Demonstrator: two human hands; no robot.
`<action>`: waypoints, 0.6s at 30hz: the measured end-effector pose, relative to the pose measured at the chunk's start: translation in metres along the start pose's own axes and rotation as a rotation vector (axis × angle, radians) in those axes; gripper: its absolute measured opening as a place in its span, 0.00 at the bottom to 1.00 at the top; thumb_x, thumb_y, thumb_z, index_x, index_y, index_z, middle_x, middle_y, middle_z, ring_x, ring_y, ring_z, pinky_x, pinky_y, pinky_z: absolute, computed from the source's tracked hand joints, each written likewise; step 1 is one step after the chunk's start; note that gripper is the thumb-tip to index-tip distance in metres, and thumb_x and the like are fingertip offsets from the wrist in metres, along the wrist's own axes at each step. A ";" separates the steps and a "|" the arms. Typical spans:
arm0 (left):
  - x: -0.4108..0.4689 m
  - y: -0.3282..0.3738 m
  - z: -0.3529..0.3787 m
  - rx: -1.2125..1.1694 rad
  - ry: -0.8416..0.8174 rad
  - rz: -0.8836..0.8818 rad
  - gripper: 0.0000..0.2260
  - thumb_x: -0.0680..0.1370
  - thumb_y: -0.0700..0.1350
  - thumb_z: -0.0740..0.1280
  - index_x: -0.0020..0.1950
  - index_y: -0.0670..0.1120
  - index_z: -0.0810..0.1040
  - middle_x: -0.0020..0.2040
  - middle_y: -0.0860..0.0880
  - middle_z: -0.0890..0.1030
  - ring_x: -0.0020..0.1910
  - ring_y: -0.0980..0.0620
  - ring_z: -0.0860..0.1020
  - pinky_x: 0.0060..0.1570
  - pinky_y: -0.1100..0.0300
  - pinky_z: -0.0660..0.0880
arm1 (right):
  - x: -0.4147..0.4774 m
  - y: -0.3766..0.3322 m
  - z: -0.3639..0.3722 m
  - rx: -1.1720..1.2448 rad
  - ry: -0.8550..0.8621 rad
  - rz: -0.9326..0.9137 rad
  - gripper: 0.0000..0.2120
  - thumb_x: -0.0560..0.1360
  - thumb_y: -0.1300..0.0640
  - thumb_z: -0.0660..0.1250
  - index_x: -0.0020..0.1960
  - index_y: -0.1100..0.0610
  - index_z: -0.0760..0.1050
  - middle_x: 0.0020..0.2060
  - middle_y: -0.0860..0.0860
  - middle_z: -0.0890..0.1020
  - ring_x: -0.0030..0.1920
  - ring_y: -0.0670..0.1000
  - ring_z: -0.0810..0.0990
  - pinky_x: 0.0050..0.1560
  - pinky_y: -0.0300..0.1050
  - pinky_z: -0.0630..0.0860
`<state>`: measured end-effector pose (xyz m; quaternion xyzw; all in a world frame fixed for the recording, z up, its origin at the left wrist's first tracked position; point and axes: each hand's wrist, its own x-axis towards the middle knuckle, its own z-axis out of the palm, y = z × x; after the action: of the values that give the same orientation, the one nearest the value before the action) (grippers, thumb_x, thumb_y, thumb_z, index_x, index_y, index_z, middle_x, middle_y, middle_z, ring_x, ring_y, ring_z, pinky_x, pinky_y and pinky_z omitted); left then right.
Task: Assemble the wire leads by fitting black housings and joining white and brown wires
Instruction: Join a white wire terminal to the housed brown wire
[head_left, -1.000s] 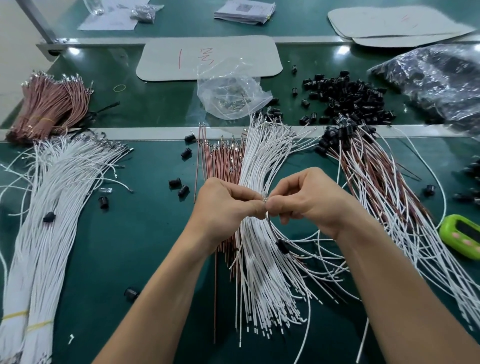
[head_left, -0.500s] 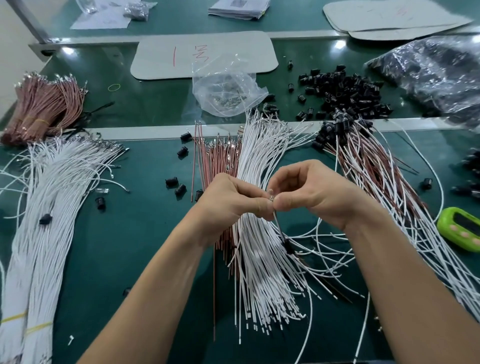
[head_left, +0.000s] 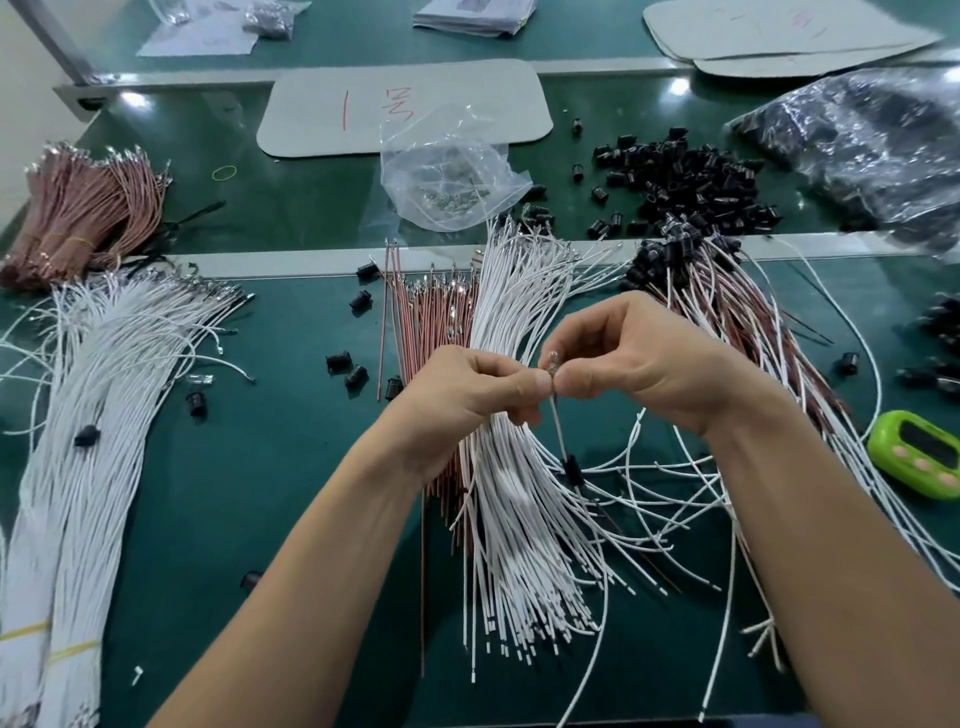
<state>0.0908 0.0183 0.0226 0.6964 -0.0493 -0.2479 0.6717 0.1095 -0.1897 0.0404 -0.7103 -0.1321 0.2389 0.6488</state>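
Hands met above the middle of the green table (head_left: 270, 467), both closed in a pinch on one thin wire (head_left: 557, 415). The left hand (head_left: 462, 400) gripped the wire's top end between thumb and forefinger, with the other fingers curled under. The right hand (head_left: 644, 364) pinched the same end from the opposite side, where a small pale tip (head_left: 552, 359) showed between the two thumbs; the tip was too small to identify. The wire hung down from the pinch, and a black housing (head_left: 571, 464) sat on it partway down, well below the fingers and above the loose white wires (head_left: 519, 545). Loose brown wires (head_left: 431, 312) lay just beside the white ones, partly under the left hand. A heap of spare housings (head_left: 691, 176) lay on the far side of the table, and finished leads (head_left: 737, 332) fanned out to the right. Several faults appeared possible from this position. The housing, apparently unsupported, could slide further down the wire and would then need to be drawn back up. Uneven pressure from the two pinches could bend the fine tip and prevent a clean fit. The hanging end could also catch in the loose wires below when lifted, dragging them out of order.
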 end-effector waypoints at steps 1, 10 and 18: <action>0.000 0.000 0.002 -0.027 0.011 0.000 0.08 0.72 0.48 0.76 0.34 0.47 0.87 0.33 0.46 0.84 0.36 0.54 0.80 0.43 0.66 0.77 | 0.000 -0.002 0.000 0.001 0.002 -0.003 0.06 0.67 0.66 0.77 0.42 0.58 0.86 0.35 0.55 0.83 0.36 0.48 0.78 0.37 0.38 0.74; -0.005 -0.004 0.012 -0.204 0.097 0.073 0.13 0.74 0.48 0.74 0.54 0.42 0.86 0.51 0.42 0.88 0.53 0.46 0.84 0.59 0.57 0.81 | 0.003 -0.026 -0.001 0.000 0.030 -0.020 0.06 0.72 0.68 0.74 0.45 0.60 0.80 0.33 0.51 0.80 0.33 0.47 0.74 0.35 0.35 0.72; -0.020 -0.017 0.040 -0.186 0.077 -0.069 0.07 0.80 0.33 0.69 0.55 0.43 0.80 0.46 0.46 0.88 0.45 0.51 0.86 0.53 0.59 0.82 | 0.007 -0.033 -0.001 0.291 0.300 -0.053 0.07 0.68 0.61 0.72 0.44 0.60 0.78 0.35 0.52 0.78 0.32 0.46 0.74 0.36 0.36 0.74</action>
<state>0.0521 -0.0086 0.0129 0.6414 0.0237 -0.2474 0.7258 0.1197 -0.1831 0.0716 -0.6332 -0.0168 0.1299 0.7629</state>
